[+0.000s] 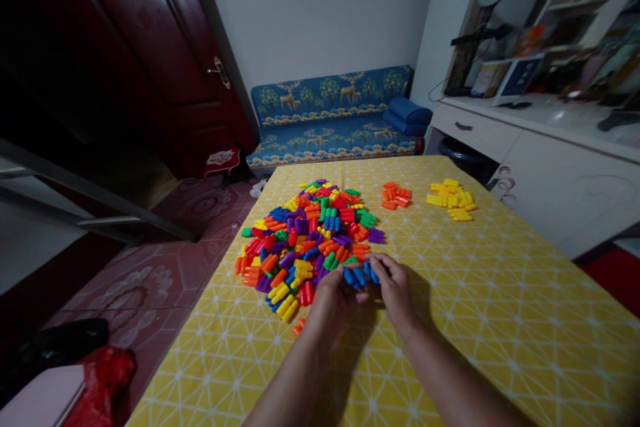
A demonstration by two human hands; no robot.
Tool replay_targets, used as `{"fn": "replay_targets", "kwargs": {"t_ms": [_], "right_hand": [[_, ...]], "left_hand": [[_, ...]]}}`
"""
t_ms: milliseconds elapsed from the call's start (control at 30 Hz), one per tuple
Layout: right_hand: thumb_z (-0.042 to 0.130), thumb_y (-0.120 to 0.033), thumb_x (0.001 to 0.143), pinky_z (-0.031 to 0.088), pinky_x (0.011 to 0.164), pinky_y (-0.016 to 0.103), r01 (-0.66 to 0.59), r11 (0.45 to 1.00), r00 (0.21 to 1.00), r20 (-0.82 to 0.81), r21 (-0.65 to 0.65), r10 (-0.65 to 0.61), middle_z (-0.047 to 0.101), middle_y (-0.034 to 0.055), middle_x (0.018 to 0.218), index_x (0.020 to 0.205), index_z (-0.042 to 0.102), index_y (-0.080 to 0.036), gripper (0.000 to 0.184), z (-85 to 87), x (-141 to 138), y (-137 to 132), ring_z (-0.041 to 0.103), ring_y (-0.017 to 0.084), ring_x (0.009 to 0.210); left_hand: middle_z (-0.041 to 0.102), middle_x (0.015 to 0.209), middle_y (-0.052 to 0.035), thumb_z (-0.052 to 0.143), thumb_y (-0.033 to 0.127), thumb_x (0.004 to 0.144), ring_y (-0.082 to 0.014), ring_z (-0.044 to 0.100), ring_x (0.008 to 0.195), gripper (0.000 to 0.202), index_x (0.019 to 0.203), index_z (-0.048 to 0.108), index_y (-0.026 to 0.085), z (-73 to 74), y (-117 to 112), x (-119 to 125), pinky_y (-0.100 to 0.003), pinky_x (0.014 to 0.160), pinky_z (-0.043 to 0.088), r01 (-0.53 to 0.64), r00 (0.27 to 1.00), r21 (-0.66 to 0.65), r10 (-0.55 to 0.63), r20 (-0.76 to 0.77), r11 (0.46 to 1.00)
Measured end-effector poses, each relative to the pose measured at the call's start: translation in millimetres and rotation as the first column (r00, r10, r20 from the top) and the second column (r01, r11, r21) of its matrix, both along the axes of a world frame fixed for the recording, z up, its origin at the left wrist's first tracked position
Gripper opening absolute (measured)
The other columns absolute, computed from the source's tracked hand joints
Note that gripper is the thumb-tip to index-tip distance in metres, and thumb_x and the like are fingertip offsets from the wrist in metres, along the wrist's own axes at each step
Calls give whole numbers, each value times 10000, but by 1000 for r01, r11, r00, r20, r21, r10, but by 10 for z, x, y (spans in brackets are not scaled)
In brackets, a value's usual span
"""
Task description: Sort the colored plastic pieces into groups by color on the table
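Observation:
Just in front of the mixed heap, my left hand (330,300) is closed on blue bullet-shaped plastic building blocks (355,277). My right hand (397,287) pinches another blue block (370,272) between thumb and fingertips, right beside the first ones. Whether the blue pieces in the two hands are joined, I cannot tell. The heap of blocks (300,233), in red, orange, yellow, green, blue and purple, spreads to the left of and beyond my hands. An orange block (299,327) lies by my left wrist, partly hidden.
The table has a yellow patterned cloth (240,360). Farther back on it lie a small orange pile of blocks (396,195) and a yellow pile (451,200). A blue sofa (330,117) stands beyond the table, a white cabinet (560,180) to the right.

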State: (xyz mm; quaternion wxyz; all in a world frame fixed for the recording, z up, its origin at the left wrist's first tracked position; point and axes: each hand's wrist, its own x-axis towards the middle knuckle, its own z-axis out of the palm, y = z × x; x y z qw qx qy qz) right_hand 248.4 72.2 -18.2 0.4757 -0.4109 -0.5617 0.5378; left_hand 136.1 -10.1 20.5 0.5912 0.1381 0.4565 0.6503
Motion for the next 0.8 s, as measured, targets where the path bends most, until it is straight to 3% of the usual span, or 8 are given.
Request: {"fn": "replay_targets", "kwargs": {"t_ms": [167,300,400,467,533,633,700,800], "right_hand": [[592,-535,826,489,555,263,118,981,979,-149,-152,-141,724,89,965,986,676,-180,399,-21,50,54,648,206,757],[554,-555,860,451,492,247,88,993,988,-117,-82,-97,716,103,1045,1106,651,-190,451,24,50,22,648,192,729],[602,-503,850,554,746,324,3,995,1000,20,101,-5,681,101,1189,1161,645,-219,423,40,23,-19,657,242,1000],[661,-465,813,521,943,390,-36,974,995,96,222,15,664,97,1213,1137,662,-226,403,25,-7,-35,614,258,1130],[686,-443,793,494,999,411,-46,959,992,127,281,11,663,99,1176,1088,677,-225,367,-1,-38,-38,609,256,1135],[663,-436,811,510,967,403,-33,955,993,122,296,-3,671,100,1093,1005,690,-218,294,-24,-54,-26,628,246,1073],[653,-434,817,514,950,396,-21,954,993,119,301,-16,679,96,1055,960,691,-212,266,-9,-40,-18,632,244,1046],[654,-457,804,536,871,373,-6,962,989,142,273,-34,695,88,982,921,682,-207,278,50,-3,-24,646,240,947]], "left_hand": [[728,919,-115,590,368,866,-170,696,749,338,1085,657,119,-128,226,107,-290,688,585,-42,995,74,35,88,996],[704,1139,-132,700,357,790,-236,691,1018,542,1279,573,160,-293,259,146,-382,889,565,-54,998,212,59,-19,976],[647,1301,-118,693,261,792,-250,613,1204,570,1340,550,194,-353,228,131,-411,1067,463,-37,945,284,126,-303,958],[593,1395,-97,635,197,824,-241,525,1320,532,1350,561,209,-352,200,99,-404,1154,370,1,838,307,167,-520,952],[576,1422,-88,576,150,842,-234,486,1362,520,1358,565,209,-336,173,70,-400,1181,330,45,723,309,182,-667,950],[641,1333,-121,525,139,862,-246,588,1252,543,1403,520,179,-317,142,63,-416,1105,423,100,626,261,144,-767,960],[712,1183,-140,527,160,870,-249,680,1065,574,1441,470,151,-309,131,80,-416,976,516,97,590,208,112,-799,973],[751,988,-120,555,196,865,-229,703,848,581,1437,470,142,-306,127,108,-389,830,558,64,560,155,93,-823,986]]}}
